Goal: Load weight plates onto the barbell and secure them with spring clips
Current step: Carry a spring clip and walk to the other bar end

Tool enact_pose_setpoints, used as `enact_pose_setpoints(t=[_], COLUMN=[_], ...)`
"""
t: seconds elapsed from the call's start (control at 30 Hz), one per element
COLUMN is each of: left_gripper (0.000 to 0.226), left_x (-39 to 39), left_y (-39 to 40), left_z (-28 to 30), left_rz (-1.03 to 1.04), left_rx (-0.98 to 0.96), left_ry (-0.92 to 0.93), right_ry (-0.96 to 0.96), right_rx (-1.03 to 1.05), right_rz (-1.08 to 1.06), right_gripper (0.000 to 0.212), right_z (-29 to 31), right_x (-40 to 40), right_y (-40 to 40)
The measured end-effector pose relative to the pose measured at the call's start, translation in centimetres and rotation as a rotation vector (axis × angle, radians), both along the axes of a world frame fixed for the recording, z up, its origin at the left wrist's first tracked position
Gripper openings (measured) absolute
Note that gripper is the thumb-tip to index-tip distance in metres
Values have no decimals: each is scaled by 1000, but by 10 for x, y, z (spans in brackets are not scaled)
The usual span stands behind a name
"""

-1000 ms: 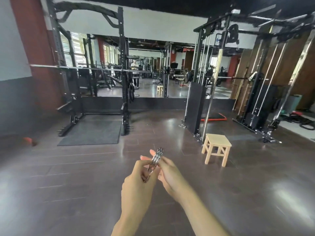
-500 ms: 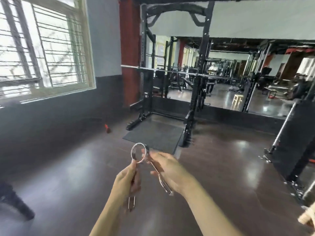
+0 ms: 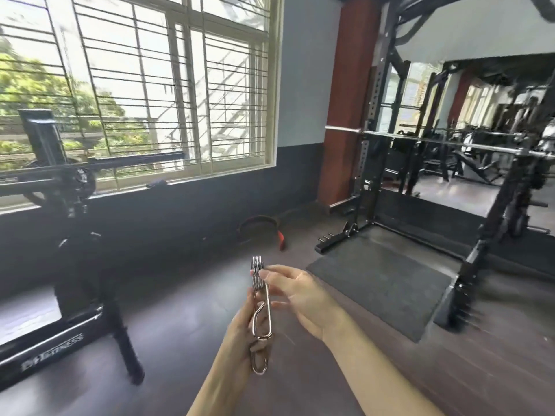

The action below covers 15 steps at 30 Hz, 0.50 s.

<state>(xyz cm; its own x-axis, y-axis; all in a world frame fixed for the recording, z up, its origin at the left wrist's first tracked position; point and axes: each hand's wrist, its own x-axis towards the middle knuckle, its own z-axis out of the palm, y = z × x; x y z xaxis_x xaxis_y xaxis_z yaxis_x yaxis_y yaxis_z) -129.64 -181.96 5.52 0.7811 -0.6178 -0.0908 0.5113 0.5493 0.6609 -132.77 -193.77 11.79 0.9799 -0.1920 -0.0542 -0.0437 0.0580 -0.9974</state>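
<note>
Standing by the window (image 3: 135, 85), the person's left hand (image 3: 243, 325) wraps its grip around the spring clips (image 3: 260, 307), upright at mid-floor; the right hand (image 3: 303, 295) pinches their coils. A bare barbell (image 3: 435, 141) rests racked at right.

Both forearms reach forward; the left hand (image 3: 243, 322) closes its grip low, the right hand (image 3: 300, 295) pinches near above.

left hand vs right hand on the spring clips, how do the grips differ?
The left hand sits low, wrapped around the handles of the spring clips, palm behind them. The right hand comes in from the side and pinches high, fingertips at the coils. Both touch the same chrome clips, held upright.
</note>
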Motion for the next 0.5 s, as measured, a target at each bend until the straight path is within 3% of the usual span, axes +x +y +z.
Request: enact_pose_setpoints(t=[0.1, 0.2, 0.37, 0.5], left_gripper=[39, 41, 41, 33], left_x=[60, 128, 241, 316], left_y=[-13, -24, -26, 4], left_z=[0, -5, 6, 23], left_rz=[46, 174, 418, 637], left_rx=[47, 138, 227, 411], left_ry=[6, -12, -120, -258], right_ry=[11, -7, -25, -27], right_rx=[-28, -28, -38, -18], right_rz=[72, 190, 385, 514], right_gripper=[34, 23, 24, 30], right_z=[2, -6, 2, 7], right_x=[67, 144, 269, 368], right_y=[-16, -36, -55, -35])
